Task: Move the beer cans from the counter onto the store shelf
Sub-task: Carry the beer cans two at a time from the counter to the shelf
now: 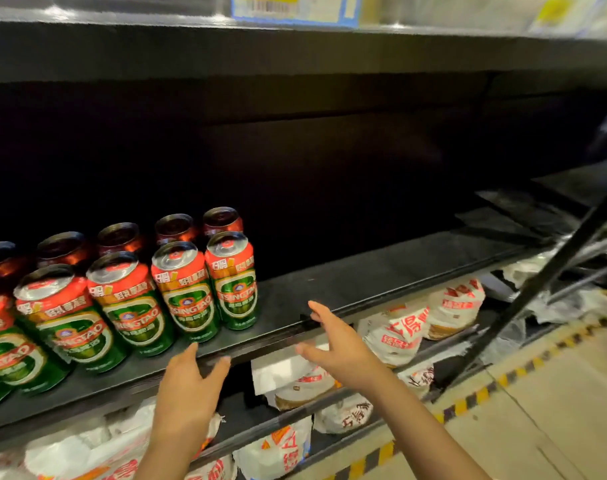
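While reaching toward shelf point(364, 282) edge beside beer cans point(177, 285), my left hand point(187, 393) and right hand point(336, 344) splayed, holding nothing.

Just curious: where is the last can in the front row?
In the head view, the rightmost front can stands left of centre on the black shelf, above the left hand.

Red-and-green cans on a black shelf

Beer cans point(181, 292), left of frame: red tops, green bodies, silver lids. Shelf point(381, 271) black. Lower-right floor stripe point(468, 400) yellow-and-black. Bags point(395, 330) white with red print.
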The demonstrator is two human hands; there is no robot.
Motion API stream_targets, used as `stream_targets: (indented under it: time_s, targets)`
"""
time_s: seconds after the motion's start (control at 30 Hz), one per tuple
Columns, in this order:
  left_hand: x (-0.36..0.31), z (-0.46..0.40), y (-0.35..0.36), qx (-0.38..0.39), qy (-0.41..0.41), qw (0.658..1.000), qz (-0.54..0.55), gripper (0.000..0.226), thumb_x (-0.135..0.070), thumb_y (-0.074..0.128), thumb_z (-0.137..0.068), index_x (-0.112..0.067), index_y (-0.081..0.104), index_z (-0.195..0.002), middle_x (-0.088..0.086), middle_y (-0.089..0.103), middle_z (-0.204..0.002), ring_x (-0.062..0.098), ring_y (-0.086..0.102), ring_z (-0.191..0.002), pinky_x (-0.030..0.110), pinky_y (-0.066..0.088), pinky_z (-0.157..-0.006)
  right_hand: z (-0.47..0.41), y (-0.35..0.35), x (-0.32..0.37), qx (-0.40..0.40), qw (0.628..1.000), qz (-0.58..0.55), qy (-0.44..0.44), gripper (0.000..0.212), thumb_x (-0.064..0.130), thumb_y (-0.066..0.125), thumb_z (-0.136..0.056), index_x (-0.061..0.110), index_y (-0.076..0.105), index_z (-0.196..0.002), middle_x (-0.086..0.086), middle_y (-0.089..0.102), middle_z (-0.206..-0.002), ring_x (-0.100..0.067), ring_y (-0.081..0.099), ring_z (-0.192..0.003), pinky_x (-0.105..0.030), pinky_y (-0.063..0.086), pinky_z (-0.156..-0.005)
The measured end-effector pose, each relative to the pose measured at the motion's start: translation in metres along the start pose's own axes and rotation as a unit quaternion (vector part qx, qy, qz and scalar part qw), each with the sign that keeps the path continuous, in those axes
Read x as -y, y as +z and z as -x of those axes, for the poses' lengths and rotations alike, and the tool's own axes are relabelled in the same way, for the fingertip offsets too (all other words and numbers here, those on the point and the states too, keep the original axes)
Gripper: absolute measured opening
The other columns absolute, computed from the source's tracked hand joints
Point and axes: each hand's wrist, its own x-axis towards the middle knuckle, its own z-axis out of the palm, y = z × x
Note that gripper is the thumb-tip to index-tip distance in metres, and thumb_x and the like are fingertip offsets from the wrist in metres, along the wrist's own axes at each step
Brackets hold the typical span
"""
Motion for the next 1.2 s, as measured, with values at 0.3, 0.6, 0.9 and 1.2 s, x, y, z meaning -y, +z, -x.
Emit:
stream_targets:
  time_s: [0.3,0.6,0.9,1.2]
  targets:
    - [-0.115,0.119,0.073,0.206,0.281,0.934,-0.078,0.044,-0.033,0.056,-0.091,-0.023,0.047,-0.133,-0.004,0.05,-0.131,0.016,0.047,-0.121,0.023,0.036,-0.091,0.204,-0.078,-0.091,-0.199,0.965,-0.001,0.171,0.054,0.044,0.056,-0.091,0.033,0.037,-0.141,0.016,0.039,-0.144,-0.004,0.037,-0.132,-0.019,0.032,-0.104]
    - [-0.168,0.348,0.201,0.449,0.452,0.769,-0.06,0.038,-0.031,0.059,-0.09,-0.026,0.05,-0.127,-0.014,0.049,-0.116,0.006,0.049,-0.115,0.014,0.035,-0.091,0.494,-0.074,-0.157,-0.426,0.839,-0.053,0.333,0.044,0.056,0.059,-0.083,0.044,0.044,-0.123,0.025,0.049,-0.124,0.004,0.044,-0.122,-0.007,0.032,-0.09]
    - [-0.133,0.664,0.272,0.654,0.515,0.551,-0.045,0.033,-0.026,0.062,-0.088,-0.025,0.057,-0.12,-0.012,0.06,-0.117,0.006,0.057,-0.106,0.019,0.042,-0.088,0.806,-0.002,-0.172,-0.612,0.609,-0.097,0.495,0.029,0.039,0.06,-0.09,0.035,0.053,-0.118,0.021,0.056,-0.119,0.002,0.05,-0.113,-0.012,0.039,-0.088]
    - [-0.088,0.86,0.299,0.751,0.518,0.403,-0.072,0.029,-0.025,0.062,-0.087,-0.028,0.058,-0.116,-0.013,0.061,-0.11,0.002,0.057,-0.103,0.021,0.045,-0.092,0.964,0.049,-0.176,-0.689,0.474,-0.137,0.531,0.024,0.034,0.058,-0.092,0.034,0.057,-0.116,0.015,0.059,-0.121,-0.002,0.051,-0.116,-0.015,0.038,-0.089]
